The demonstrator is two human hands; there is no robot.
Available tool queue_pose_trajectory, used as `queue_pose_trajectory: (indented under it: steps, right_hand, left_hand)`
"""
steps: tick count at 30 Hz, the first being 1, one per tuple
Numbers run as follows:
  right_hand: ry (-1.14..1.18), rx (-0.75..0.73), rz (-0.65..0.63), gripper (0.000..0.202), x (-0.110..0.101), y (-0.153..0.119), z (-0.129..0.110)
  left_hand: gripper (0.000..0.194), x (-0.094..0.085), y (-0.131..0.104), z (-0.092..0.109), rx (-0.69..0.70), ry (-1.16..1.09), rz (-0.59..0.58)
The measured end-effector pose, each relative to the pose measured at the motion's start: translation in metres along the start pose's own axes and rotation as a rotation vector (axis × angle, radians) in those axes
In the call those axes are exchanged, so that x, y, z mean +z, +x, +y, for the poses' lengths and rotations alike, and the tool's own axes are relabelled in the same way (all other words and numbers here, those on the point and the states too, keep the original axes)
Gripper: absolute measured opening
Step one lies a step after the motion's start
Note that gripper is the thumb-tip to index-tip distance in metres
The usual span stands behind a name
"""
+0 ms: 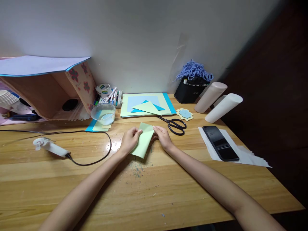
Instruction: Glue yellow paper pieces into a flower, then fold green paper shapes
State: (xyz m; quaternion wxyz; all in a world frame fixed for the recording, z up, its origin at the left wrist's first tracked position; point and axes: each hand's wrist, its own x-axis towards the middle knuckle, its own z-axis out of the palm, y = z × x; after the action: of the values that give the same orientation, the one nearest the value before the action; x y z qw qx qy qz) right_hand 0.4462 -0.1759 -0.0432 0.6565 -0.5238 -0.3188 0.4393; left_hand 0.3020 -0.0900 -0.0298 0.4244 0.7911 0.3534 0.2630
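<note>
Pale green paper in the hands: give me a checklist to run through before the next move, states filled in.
1. Pale green paper held by both hands: ok. The left hand grips its left side, the right hand its upper right corner.
2. Paper's edges lined up exactly: cannot tell at this size.
3. Black-handled scissors clear of both hands: ok, they lie beyond the right hand.
4. Scissors' blades fully shut: cannot tell, the tips are not clearly visible.
5. Black cord clear of the left hand: ok, it loops to the left, not touching.
6. Wooden tabletop free of marks near the paper: not ok, dark blue-green specks show there.
</note>
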Motion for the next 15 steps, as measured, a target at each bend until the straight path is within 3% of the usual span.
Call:
queue_pose_trajectory:
  steps: [2,6,8,13,15]
  right_hand:
    - [0.009,0.011,-0.011,0.031,0.001,-0.001,-0.001]
    - [-0.073,0.094,-0.169,0.032,0.003,-0.002,-0.004]
    - [-0.116,0.098,-0.168,0.032,0.002,-0.002,-0.004]
    - [-0.168,0.060,-0.066,0.030,-0.002,0.000,0.000]
    - [-0.181,0.042,-0.045,0.029,-0.002,0.001,0.001]
  left_hand:
    - [0.031,0.000,-0.002,0.002,0.003,-0.003,0.012]
    - [0.032,0.001,-0.005,0.004,-0.045,-0.041,0.070]
    - [0.034,0.001,-0.005,0.006,-0.102,-0.091,0.045]
    - [0.043,-0.007,-0.002,0.014,-0.326,-0.184,-0.299]
    - [0.043,-0.010,-0.002,0.016,-0.354,-0.166,-0.359]
